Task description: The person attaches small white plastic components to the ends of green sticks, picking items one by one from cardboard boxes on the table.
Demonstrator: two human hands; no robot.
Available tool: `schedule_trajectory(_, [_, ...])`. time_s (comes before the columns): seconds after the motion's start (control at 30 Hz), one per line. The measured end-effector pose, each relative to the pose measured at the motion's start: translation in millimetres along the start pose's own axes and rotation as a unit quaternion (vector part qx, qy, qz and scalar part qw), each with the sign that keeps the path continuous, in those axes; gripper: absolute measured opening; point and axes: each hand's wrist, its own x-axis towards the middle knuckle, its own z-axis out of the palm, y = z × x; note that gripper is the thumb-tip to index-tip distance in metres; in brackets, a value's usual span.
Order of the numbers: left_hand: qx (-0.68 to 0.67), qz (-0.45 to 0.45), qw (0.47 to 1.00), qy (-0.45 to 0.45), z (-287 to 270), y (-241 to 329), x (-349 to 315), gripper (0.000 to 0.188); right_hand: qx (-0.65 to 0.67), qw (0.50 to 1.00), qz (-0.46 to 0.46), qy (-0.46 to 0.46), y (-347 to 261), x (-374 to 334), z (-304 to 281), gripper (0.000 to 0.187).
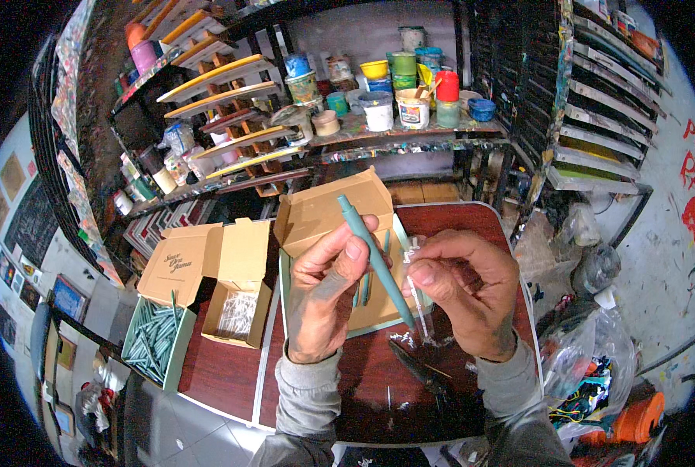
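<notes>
My left hand is closed round a teal pen barrel, which tilts with its upper end to the left. In front of it, my right hand pinches a thin whitish, partly clear stick between thumb and fingers. The stick is beside the barrel's lower half; I cannot tell whether they touch. Behind both hands lies an open cardboard box with a few teal pen pieces in it, partly hidden. A dark tool rests on the table below the hands, its kind unclear, among small white scraps.
Left on the dark red table stand a box full of teal pen pieces and a small box of clear thin pieces. Paint pots crowd the shelf behind. Plastic bags and an orange object lie at the right.
</notes>
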Motion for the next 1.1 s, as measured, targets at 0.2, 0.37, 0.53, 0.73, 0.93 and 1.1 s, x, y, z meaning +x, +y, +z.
schedule_trajectory(0.2, [0.07,0.01,0.997,-0.008,-3.4,-4.2,1.0,0.029,-0.142,0.986,-0.087,-0.021,3.7,3.5,-6.5,0.007])
schedule_trajectory(0.37, [0.14,0.033,0.99,-0.006,2.7,-1.0,-0.4,0.026,-0.097,0.994,-0.029,-0.028,6.0,0.4,-2.0,0.009])
schedule_trajectory(0.53, [0.153,0.037,0.987,-0.028,1.6,1.9,1.2,0.025,-0.059,0.997,0.008,-0.039,5.2,-0.6,-4.4,0.014])
schedule_trajectory(0.73, [0.177,0.014,0.983,-0.047,2.0,6.5,1.4,0.025,-0.034,0.992,0.116,-0.044,-1.8,-4.1,-2.5,0.017])
schedule_trajectory(0.93, [0.15,0.031,0.987,-0.047,0.2,-0.3,2.9,0.026,-0.049,0.995,0.081,-0.029,3.7,-2.6,-3.2,0.017])
schedule_trajectory(1.1, [0.148,0.024,0.987,-0.064,-1.3,-2.1,5.1,0.026,-0.069,0.996,0.06,-0.013,5.8,-2.8,-3.6,0.017])
